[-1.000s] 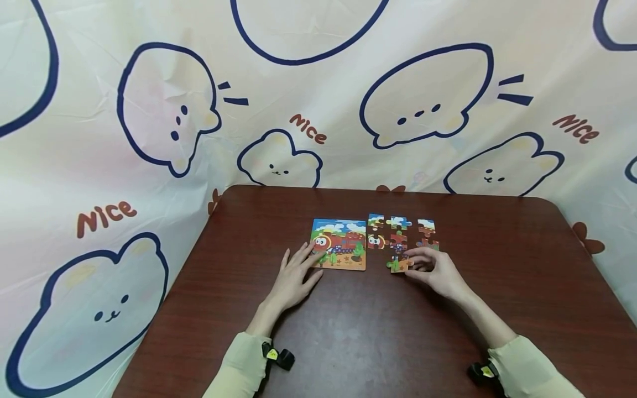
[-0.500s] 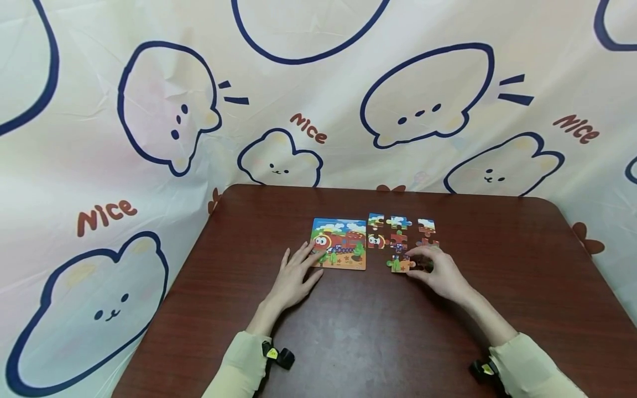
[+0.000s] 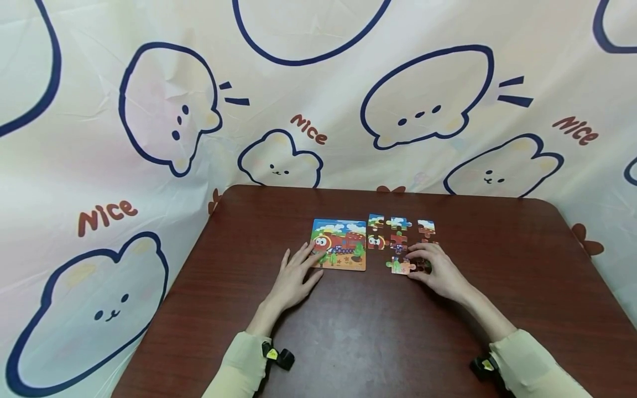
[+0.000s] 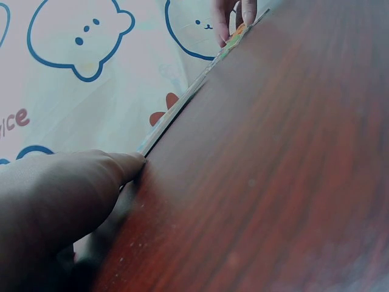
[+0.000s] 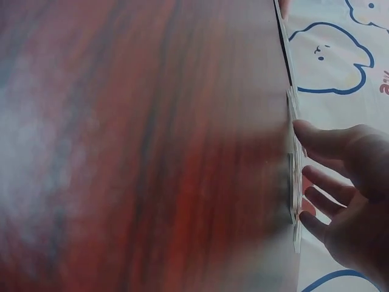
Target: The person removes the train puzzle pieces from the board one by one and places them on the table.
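Observation:
A picture board [image 3: 343, 243] with a red train lies left of the middle in the head view. My left hand [image 3: 294, 276] rests on its lower left part with the fingers spread. To the right, my right hand [image 3: 438, 271] pinches the right end of a jigsaw puzzle piece [image 3: 400, 266] showing green and orange. That piece looks slightly tilted, with a pale sheen. In the right wrist view the thumb [image 5: 322, 139] meets the edge of a thin piece, and other fingers touch the edges behind it. The hand partly hides several pieces beneath it.
Behind the pinched piece lie several puzzle pieces: a sky piece [image 3: 398, 222], a train piece [image 3: 398, 242], a train-face piece [image 3: 376, 241] and a top right piece [image 3: 426, 225]. All are on a brown table [image 3: 358, 342] with a patterned cloth [image 3: 338, 110] behind.
The puzzle piece under my right hand has shifted slightly and now catches more light. My right fingers have moved a little; the left hand has stayed put.

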Motion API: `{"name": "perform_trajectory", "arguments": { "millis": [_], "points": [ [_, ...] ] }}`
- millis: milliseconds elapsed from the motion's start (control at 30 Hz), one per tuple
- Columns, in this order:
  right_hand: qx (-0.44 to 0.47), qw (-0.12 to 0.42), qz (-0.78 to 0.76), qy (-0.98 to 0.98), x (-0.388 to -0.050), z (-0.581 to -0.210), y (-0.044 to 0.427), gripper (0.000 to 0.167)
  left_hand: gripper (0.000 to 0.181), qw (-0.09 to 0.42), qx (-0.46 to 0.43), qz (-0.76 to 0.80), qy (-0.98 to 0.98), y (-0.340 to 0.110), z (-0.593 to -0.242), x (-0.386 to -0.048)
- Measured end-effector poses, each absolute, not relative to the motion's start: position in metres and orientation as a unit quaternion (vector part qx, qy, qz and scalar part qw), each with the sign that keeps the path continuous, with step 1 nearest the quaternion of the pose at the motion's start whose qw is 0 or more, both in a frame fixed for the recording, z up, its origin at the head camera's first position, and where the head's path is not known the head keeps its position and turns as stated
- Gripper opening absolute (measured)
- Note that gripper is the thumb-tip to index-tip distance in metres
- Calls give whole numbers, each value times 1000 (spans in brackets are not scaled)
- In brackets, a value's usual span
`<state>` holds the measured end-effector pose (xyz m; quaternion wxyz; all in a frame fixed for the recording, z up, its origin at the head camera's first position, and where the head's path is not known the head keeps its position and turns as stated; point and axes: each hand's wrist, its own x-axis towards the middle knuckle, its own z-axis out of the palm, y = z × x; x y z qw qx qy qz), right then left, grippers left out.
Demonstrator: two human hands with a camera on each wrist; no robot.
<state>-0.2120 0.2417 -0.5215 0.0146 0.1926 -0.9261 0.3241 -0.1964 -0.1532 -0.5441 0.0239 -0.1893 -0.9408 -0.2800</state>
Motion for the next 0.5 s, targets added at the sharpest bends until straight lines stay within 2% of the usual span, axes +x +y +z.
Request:
{"name": "perform_trajectory", "arguments": {
  "millis": [300, 500],
  "points": [
    [204, 28, 362, -909, -213, -509, 225, 39, 52, 23, -190, -285, -939, -154, -544, -197],
    [197, -34, 438, -877, -222, -500, 208, 41, 51, 35, -185, -306, -933, -154, -544, -197]
  ]
}}
